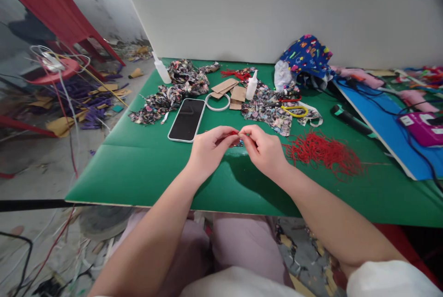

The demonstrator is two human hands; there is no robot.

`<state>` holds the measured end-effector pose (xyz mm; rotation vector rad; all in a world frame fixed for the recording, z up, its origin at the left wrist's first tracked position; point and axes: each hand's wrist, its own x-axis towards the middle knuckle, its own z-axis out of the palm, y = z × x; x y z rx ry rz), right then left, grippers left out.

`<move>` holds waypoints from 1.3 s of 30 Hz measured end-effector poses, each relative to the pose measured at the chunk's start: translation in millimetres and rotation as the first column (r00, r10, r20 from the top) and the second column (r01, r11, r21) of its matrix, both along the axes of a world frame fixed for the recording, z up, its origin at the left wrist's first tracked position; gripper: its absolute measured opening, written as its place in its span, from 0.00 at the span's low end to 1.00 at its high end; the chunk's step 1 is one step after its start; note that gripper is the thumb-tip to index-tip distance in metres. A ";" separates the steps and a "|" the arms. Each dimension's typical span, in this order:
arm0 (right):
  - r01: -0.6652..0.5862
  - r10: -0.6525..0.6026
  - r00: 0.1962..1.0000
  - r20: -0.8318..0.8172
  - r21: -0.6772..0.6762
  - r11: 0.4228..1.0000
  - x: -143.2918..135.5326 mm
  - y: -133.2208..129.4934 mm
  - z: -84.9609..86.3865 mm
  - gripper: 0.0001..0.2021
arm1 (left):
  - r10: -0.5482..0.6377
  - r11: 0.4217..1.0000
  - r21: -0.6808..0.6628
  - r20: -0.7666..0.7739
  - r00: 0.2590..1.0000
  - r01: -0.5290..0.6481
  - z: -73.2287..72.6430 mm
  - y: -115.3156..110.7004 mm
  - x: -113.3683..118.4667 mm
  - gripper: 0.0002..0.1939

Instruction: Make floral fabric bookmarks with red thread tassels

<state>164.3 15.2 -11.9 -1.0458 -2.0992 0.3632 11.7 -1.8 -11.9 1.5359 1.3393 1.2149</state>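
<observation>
Above the middle of the green table, my left hand (212, 148) and my right hand (263, 150) meet fingertip to fingertip. A bit of red string (235, 133) shows between the left thumb and forefinger. The right thumb and forefinger pinch at the same spot, where the red string seems to end; most of it is hidden by the fingers. Under the fingertips a small scrap of patterned cloth (240, 143) partly shows. To the right of my right hand lies a loose pile of cut red strings (323, 153). A phone (187, 120) lies left of my left hand.
Behind my hands are bunched floral fabric (183, 82), a white ring (217, 108), cardboard pieces (238, 94), a white squeeze bottle (252, 85) and yellow-handled scissors (295, 111). A box cutter (353, 120) and a blue board (374, 126) lie right. A white panel (277, 6) rises behind.
</observation>
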 end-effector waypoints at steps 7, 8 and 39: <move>0.008 -0.008 1.000 -0.004 -0.016 1.000 -0.4 -1.4 1.0 0.08 | -0.018 1.000 -0.020 0.002 1.000 0.019 -0.9 1.0 0.9 0.08; 0.009 -0.009 1.000 -0.001 -0.021 1.000 -0.3 -1.2 0.7 0.08 | -0.025 0.999 -0.026 0.000 1.000 0.025 -0.9 1.5 0.6 0.08; 0.016 -0.052 0.992 -0.112 -0.303 0.953 2.1 6.8 2.7 0.10 | 0.294 0.915 0.368 -0.323 0.899 -0.167 -9.1 -15.8 21.5 0.09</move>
